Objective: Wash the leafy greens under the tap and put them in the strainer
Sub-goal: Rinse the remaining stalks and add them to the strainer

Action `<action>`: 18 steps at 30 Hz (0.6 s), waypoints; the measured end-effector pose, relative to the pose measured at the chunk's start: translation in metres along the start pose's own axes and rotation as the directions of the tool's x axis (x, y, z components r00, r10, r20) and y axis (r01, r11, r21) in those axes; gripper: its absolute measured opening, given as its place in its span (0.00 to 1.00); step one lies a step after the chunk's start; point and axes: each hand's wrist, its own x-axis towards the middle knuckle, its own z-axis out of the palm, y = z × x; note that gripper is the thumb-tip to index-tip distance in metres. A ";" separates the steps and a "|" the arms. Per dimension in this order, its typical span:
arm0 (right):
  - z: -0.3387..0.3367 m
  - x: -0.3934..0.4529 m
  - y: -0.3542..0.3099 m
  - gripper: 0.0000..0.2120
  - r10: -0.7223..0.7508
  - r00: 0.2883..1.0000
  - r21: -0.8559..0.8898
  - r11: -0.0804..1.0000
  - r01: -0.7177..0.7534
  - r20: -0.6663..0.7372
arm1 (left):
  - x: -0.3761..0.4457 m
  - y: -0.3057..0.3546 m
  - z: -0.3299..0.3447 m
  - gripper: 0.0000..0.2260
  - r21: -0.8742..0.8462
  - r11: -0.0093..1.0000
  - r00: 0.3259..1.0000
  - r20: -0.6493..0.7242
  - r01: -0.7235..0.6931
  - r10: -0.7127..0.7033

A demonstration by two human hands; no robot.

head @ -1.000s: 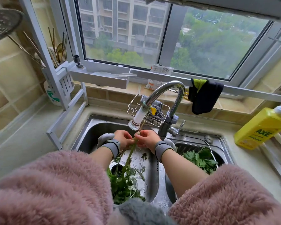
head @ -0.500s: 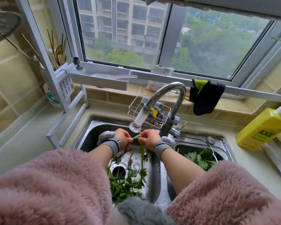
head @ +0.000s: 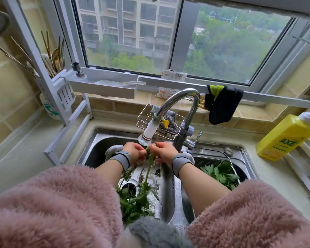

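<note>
**One stem under the tap, more greens waiting**

Both hands meet just below the tap (head: 145,138) nozzle, near the middle of the view. The left hand (head: 135,152) and the right hand (head: 164,152) each pinch the top of one stem (head: 148,171) with curled fingers, and its leaves hang down toward 6 o'clock into the left basin (head: 100,145). A pile of greens (head: 132,203) lies on the floor of this basin, around the drain (head: 130,187). The strainer (head: 231,166) sits in the right basin, at 3 o'clock from the hands, with washed leaves already inside.

What could go wrong: the wet stem is thin and slippery, so it may slide out of the pinch and fall back on the unwashed pile, and then clean and dirty leaves mix. Loose leaves near the drain may also block it, I think. The fluffy sleeves (head: 61,203) are close to the water and could get wet if the arms go lower.

Compared with one second ago, the stem now hangs more straight down under the nozzle, not slanting to the left. The hands are at almost the same place, and the strainer's contents look the same.
</note>
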 end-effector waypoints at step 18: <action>-0.008 0.001 -0.008 0.05 -0.062 0.995 0.001 0.998 0.062 -0.077 | 0.002 0.011 0.011 0.07 -0.020 1.000 0.998 0.054 -0.019 0.020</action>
